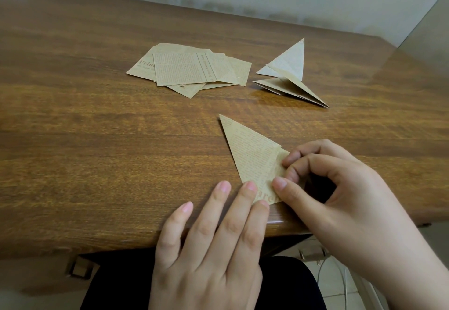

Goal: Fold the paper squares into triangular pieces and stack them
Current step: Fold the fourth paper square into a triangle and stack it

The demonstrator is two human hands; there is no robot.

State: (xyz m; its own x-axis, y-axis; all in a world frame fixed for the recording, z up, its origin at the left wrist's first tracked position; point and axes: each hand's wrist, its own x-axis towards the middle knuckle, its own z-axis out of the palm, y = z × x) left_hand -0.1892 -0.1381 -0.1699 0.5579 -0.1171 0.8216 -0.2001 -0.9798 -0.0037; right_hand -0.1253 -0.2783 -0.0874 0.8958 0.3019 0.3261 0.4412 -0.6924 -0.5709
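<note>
While both hands pin the folded triangle (252,156), loose paper squares (189,69) and finished triangles (289,74) lie beyond.

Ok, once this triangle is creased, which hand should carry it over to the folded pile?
Probably the right hand: it already pinches the triangle, and the folded pile lies on its side. The left hand only presses flat.

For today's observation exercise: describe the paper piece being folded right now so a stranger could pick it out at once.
Start at the wooden table and go to its near edge, where both hands meet. The paper piece is a tan, newsprint-patterned triangle pinned by the left hand and pinched by the right hand. Unlike the flat squares and finished triangles farther back, it alone is touched.
</note>
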